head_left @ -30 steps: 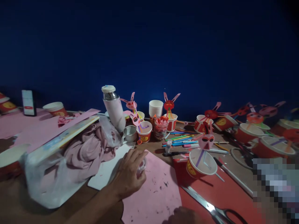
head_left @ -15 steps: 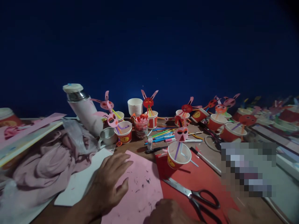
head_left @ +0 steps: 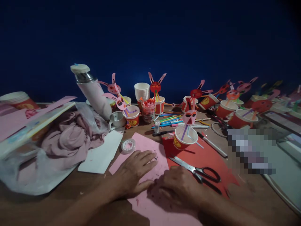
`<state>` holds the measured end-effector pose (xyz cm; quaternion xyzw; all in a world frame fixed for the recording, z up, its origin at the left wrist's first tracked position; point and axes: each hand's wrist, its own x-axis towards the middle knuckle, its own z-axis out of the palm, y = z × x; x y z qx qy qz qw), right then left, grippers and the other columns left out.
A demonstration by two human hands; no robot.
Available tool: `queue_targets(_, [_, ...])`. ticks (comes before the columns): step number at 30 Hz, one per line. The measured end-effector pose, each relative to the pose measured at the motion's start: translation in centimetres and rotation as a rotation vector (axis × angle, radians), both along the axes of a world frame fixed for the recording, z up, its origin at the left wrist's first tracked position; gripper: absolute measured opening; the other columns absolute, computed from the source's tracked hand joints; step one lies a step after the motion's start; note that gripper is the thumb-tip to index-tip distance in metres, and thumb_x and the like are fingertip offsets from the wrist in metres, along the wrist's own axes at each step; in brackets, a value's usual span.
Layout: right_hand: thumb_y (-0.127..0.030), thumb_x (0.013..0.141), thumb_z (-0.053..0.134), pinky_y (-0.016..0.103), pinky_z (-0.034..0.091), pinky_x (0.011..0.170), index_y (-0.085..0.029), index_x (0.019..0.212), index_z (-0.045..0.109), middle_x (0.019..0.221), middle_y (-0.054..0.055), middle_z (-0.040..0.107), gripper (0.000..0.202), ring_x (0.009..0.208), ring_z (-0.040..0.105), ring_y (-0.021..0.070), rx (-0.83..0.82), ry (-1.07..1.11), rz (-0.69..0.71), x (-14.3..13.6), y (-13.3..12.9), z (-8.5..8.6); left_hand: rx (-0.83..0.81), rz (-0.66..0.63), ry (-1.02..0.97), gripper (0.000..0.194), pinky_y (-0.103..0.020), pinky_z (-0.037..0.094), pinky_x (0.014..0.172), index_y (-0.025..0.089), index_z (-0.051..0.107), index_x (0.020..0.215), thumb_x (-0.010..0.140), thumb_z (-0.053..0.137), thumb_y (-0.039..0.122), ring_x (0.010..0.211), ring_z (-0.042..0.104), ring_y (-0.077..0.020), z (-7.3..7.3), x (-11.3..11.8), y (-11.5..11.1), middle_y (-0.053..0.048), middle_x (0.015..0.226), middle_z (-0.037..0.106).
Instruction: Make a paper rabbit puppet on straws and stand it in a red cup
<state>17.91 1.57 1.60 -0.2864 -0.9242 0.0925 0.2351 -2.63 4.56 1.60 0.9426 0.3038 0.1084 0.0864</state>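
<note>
My left hand (head_left: 135, 172) lies on a sheet of pink paper (head_left: 156, 141), its fingers spread and nothing visible in it. Beside it on the same sheet, my right hand (head_left: 178, 183) has its fingers curled inward; whatever may be inside them is hidden. Small dark bits are scattered over the pink paper. A clear roll of tape (head_left: 128, 146) rests at the paper's upper left edge. Black-handled scissors (head_left: 196, 171) lie on red paper (head_left: 211, 166), just right of my right hand. A paper cup (head_left: 185, 137) with a pink paper face on straws stands behind them.
More red cups with rabbit faces line the back by the dark blue wall. Pens (head_left: 168, 121), a metal mug (head_left: 117, 120) and a jar of red scraps (head_left: 148, 113) are there. At left stand a leaning flask (head_left: 92, 92) and a bundled cloth (head_left: 72, 135).
My left hand has moved rightward over the pink paper, and the tape roll now shows. My right hand has come further into view, beside the left. The whole view has shifted.
</note>
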Motion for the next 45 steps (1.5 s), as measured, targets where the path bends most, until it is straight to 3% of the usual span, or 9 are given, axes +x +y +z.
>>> queue_targets(6, [-0.021, 0.087, 0.042, 0.025, 0.03, 0.054, -0.017, 0.07, 0.06, 0.058, 0.001, 0.058, 0.025, 0.052, 0.047, 0.0098, 0.04, -0.106, -0.068, 2.2, 0.5, 1.3, -0.005, -0.019, -0.055, 0.044, -0.048, 0.032, 0.096, 0.018, 0.049, 0.118, 0.078, 0.052, 0.036, 0.119, 0.04, -0.0278, -0.2, -0.1, 0.2, -0.012, 0.127, 0.049])
queue_targets(12, [-0.02, 0.089, 0.038, 0.025, 0.031, 0.054, -0.018, 0.071, 0.062, 0.061, 0.002, 0.059, 0.03, 0.055, 0.049, 0.0111, 0.032, -0.218, -0.153, 5.1, -0.7, 2.8, 0.01, -0.007, -0.034, 0.044, -0.048, 0.034, 0.093, 0.017, 0.05, 0.117, 0.079, 0.051, 0.038, 0.117, 0.042, -0.0282, -0.2, -0.2, 0.3, -0.013, 0.127, 0.049])
queue_targets(19, [-0.024, 0.089, 0.038, 0.027, 0.037, 0.061, -0.019, 0.073, 0.061, 0.067, 0.004, 0.059, 0.029, 0.065, 0.051, 0.0138, -0.02, -0.193, -0.29, 7.0, -3.8, 1.6, 0.011, -0.006, -0.018, 0.042, -0.046, 0.033, 0.094, 0.017, 0.052, 0.115, 0.079, 0.051, 0.037, 0.116, 0.043, -0.0269, 0.3, -0.1, 0.5, -0.012, 0.125, 0.051])
queue_targets(27, [-0.029, 0.083, 0.05, 0.033, 0.04, 0.067, -0.019, 0.083, 0.062, 0.081, 0.005, 0.062, 0.016, 0.075, 0.053, 0.0181, -0.051, -0.149, -0.28, 7.5, -5.7, 0.4, 0.029, -0.001, 0.057, 0.043, -0.046, 0.035, 0.092, 0.016, 0.053, 0.115, 0.078, 0.05, 0.038, 0.116, 0.044, -0.0273, 0.8, -0.1, 0.5, -0.013, 0.126, 0.051])
queue_targets(32, [-0.029, 0.083, 0.052, 0.034, 0.038, 0.07, -0.021, 0.084, 0.062, 0.082, 0.004, 0.063, 0.013, 0.076, 0.053, 0.0172, -0.071, -0.16, -0.258, 7.8, -6.0, -0.1, -0.009, -0.029, 0.044, 0.057, -0.052, 0.031, 0.095, 0.015, 0.05, 0.118, 0.072, 0.056, 0.048, 0.12, 0.039, -0.0322, 1.8, 0.6, -1.4, -0.016, 0.127, 0.048])
queue_targets(38, [-0.031, 0.081, 0.056, 0.037, 0.039, 0.078, -0.024, 0.094, 0.063, 0.1, 0.004, 0.063, 0.017, 0.09, 0.054, 0.0201, -0.041, -0.177, -0.279, 8.2, -5.6, 0.7, -0.179, -0.216, 0.068, 0.083, -0.052, 0.02, 0.103, 0.017, 0.031, 0.133, 0.066, 0.056, 0.06, 0.129, 0.025, -0.0313, 1.6, 1.8, -5.3, -0.016, 0.14, 0.03])
queue_targets(41, [-0.031, 0.082, 0.055, 0.038, 0.039, 0.08, -0.023, 0.094, 0.063, 0.1, 0.003, 0.064, 0.016, 0.09, 0.054, 0.0203, -0.036, -0.191, -0.279, 8.2, -5.4, 0.9, -0.19, -0.193, 0.113, 0.079, -0.051, 0.019, 0.104, 0.019, 0.03, 0.134, 0.068, 0.055, 0.057, 0.131, 0.021, -0.0301, 1.3, 1.3, -6.2, -0.014, 0.143, 0.026])
queue_targets(45, [-0.027, 0.086, 0.048, 0.037, 0.041, 0.079, -0.022, 0.091, 0.063, 0.097, 0.003, 0.065, 0.016, 0.087, 0.056, 0.019, 0.036, -0.184, -0.258, 8.3, -5.3, 0.4, -0.175, -0.158, 0.099, 0.059, -0.051, 0.025, 0.102, 0.02, 0.04, 0.128, 0.076, 0.053, 0.044, 0.127, 0.03, -0.0286, 1.2, 0.2, -6.6, -0.012, 0.138, 0.036])
